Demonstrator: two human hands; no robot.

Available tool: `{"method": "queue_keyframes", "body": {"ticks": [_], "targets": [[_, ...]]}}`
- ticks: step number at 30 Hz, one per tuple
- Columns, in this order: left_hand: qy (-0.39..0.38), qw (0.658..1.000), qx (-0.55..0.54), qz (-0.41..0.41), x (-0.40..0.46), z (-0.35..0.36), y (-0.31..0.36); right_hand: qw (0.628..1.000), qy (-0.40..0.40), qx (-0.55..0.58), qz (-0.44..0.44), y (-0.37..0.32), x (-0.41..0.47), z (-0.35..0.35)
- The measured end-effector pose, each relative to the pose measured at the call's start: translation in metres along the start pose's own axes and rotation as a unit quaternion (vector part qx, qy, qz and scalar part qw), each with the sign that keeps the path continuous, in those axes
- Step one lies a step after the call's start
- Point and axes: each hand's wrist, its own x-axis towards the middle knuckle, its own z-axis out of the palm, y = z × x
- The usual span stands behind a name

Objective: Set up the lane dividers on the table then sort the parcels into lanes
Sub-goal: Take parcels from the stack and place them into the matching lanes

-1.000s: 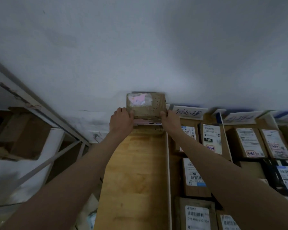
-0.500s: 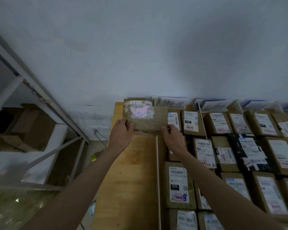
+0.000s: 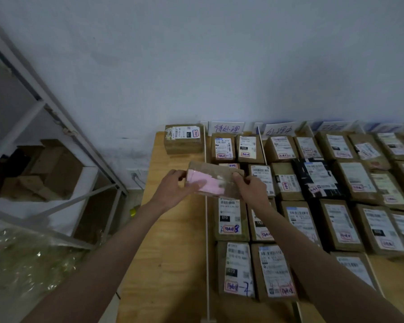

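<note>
Both hands [image 3: 216, 191] grip flat brown cardboard parcel [image 3: 216, 181], pink label.

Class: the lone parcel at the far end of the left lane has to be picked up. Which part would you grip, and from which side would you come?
Grip the lone parcel by its two short side faces, reaching over its top from the near side. It lies flat, label up, back against the wall; the white divider runs close on its right, so likely one hand per side.
</note>
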Motion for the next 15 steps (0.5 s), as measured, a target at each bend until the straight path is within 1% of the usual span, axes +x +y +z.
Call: {"method": "queue_keyframes", "body": {"ticks": [2,3,6,9,12,13,15], "targets": [[-0.024,1.000,-0.003,0.016,-0.010,0.002,0.005,1.000,0.004,0.006,0.021,0.004,-0.001,-0.009],[-0.022,0.999,0.000,0.026,-0.014,0.004,0.007,0.999,0.006,0.019,0.032,0.006,-0.003,-0.013],[0.030,0.999,0.000,0.044,-0.023,0.010,0.014,0.997,-0.003,0.050,0.061,0.009,-0.012,-0.023],[0.066,0.996,0.021,0.051,-0.030,0.014,0.024,0.995,-0.015,0.077,0.061,0.014,-0.017,-0.029],[0.074,0.994,0.068,0.041,-0.035,0.014,0.031,0.994,-0.021,0.106,0.008,0.019,-0.029,-0.032],[0.072,0.993,0.088,0.034,-0.035,0.013,0.033,0.995,-0.031,0.086,-0.028,0.020,-0.034,-0.034],[0.057,0.992,0.111,0.022,-0.035,0.012,0.035,0.993,-0.052,-0.019,-0.108,0.021,-0.040,-0.039]]}}
